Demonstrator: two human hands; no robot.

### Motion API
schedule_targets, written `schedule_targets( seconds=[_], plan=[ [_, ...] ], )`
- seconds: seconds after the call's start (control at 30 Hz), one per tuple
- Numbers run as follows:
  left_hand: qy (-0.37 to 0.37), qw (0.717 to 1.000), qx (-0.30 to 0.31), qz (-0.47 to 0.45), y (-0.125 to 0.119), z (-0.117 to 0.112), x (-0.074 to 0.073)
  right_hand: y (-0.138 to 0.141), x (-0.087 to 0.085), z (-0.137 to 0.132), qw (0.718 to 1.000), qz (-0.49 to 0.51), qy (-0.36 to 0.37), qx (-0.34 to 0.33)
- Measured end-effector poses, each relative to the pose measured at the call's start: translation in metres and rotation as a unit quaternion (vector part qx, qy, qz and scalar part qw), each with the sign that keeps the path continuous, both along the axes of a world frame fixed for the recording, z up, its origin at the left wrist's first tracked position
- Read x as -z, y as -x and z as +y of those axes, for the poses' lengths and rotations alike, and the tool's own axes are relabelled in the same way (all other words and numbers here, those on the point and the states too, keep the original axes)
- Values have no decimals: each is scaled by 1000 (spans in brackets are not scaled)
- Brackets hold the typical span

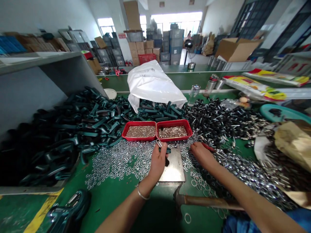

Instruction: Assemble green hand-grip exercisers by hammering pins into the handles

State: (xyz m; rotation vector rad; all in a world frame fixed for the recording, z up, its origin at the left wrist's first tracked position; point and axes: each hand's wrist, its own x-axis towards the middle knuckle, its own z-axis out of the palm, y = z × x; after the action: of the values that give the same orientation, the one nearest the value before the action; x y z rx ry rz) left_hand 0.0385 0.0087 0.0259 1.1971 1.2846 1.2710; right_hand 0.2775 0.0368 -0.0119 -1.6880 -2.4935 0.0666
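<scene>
My left hand (159, 160) is closed around a small dark-green handle piece with a silvery metal end (158, 143), held over the left part of a flat metal plate (173, 168). My right hand (202, 156) reaches into the loose metal rings right of the plate. Its fingers are bent together, and whatever is between them is hidden. By its knuckles lies a red-handled tool (207, 147), partly covered. Silvery rings (121, 160) spread left of the plate. Just beyond it stand two red trays, a left one (139, 140) and a right one (175, 139), filled with small metal pins.
A hammer (206, 201) lies in front of the plate, under my right forearm. Green handles (97, 119) heap up at left; black-headed metal parts (213, 119) pile at right. Behind the trays lies a white sack (153, 82). A green assembled tool (70, 212) rests at front left.
</scene>
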Motion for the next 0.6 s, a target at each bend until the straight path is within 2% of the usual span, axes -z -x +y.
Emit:
schedule_targets(
  seconds=[0.13, 0.27, 0.47, 0.53, 0.57, 0.6],
  plan=[
    [-4, 999, 41, 31, 0, -7, -2, -3, -6, -2, 999, -23, 8, -23],
    [-12, 997, 69, 40, 8, -10, -5, -13, -13, -4, 999, -34, 13, -15],
    [-10, 996, 22, 87, 18, -12, -8, -22, -28, 2, 999, -22, 8, -35],
    [-18, 996, 14, 92, 18, -14, -11, -14, -36, -3, 998, 57, 1, -15],
    [-26, 995, 13, 90, 17, -15, -13, -6, -40, -8, 990, 142, 13, 5],
    [-37, 995, 13, 88, 15, -16, -14, 5, -44, -14, 966, 251, 47, 27]
  ],
)
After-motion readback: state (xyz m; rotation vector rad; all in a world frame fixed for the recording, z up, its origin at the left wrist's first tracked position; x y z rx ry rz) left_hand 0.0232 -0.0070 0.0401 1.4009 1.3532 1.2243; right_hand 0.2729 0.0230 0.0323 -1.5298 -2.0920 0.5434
